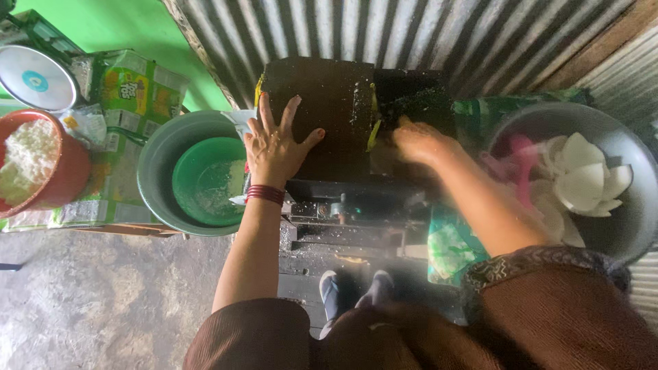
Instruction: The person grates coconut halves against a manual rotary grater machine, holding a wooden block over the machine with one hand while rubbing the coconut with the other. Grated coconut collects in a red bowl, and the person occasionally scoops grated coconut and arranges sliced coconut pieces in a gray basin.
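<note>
On my far left sat a red tub [65, 179] full of white grated stuff [26, 161]. Next to it was a big grey basin [154, 168] with a green bowl [205, 179] inside. My left hand [275, 147] lay flat on top of the dark grating machine [329, 109], fingers spread wide, holding nothing. My right hand [419, 142] was at the middle of the machine, beside a yellow strip [373, 133]. It looked blurry, so I could not tell if it held anything. On my right was a grey bowl [630, 226] with white coconut pieces [582, 181]. My feet in shoes [353, 291] were below.
</note>
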{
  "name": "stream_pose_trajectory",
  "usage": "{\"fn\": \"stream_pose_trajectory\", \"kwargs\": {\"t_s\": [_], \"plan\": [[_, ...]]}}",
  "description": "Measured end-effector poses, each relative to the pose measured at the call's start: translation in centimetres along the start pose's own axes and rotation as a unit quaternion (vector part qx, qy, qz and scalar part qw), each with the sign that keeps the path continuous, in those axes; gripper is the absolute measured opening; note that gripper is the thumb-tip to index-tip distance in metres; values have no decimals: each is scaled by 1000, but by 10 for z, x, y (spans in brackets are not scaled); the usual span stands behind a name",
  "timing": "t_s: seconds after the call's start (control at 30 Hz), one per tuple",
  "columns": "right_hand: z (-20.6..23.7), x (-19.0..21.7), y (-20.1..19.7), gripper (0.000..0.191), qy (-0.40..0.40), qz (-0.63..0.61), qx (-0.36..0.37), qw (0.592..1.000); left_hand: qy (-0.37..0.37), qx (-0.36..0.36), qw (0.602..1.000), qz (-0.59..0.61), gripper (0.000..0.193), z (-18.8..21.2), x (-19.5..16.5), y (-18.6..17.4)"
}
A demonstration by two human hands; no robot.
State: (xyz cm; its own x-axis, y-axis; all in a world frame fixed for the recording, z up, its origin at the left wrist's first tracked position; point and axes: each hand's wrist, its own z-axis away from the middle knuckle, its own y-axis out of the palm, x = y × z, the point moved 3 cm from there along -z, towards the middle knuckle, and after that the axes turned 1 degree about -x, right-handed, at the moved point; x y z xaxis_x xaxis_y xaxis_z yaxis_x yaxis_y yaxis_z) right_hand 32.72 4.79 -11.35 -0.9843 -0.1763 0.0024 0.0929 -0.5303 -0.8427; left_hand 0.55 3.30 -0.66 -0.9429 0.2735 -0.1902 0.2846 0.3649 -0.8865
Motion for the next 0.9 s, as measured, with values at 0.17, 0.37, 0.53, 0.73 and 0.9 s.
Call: {"fn": "stream_pose_trajectory", "kwargs": {"t_s": [0.17, 0.37, 0.53, 0.73, 0.9], "plan": [[9, -3, 19, 25, -76, 45, -154, 984, -7, 9, 1000, -7, 80, 1, 0, -1], [25, 16, -1, 57, 41, -225, -118, 966, 6, -1, 1000, -13, 82, 0, -3, -4], [38, 38, -21, 48, 40, -159, -48, 985, -11, 6, 1000, -9, 82, 2, -4, -4], [33, 44, -23, 35, 24, -153, -66, 986, -6, 15, 1000, -9, 82, 0, -4, -4], [16, 33, -10, 25, -10, -130, -91, 987, -1, 7, 1000, -1, 81, -1, -2, -3]]}}
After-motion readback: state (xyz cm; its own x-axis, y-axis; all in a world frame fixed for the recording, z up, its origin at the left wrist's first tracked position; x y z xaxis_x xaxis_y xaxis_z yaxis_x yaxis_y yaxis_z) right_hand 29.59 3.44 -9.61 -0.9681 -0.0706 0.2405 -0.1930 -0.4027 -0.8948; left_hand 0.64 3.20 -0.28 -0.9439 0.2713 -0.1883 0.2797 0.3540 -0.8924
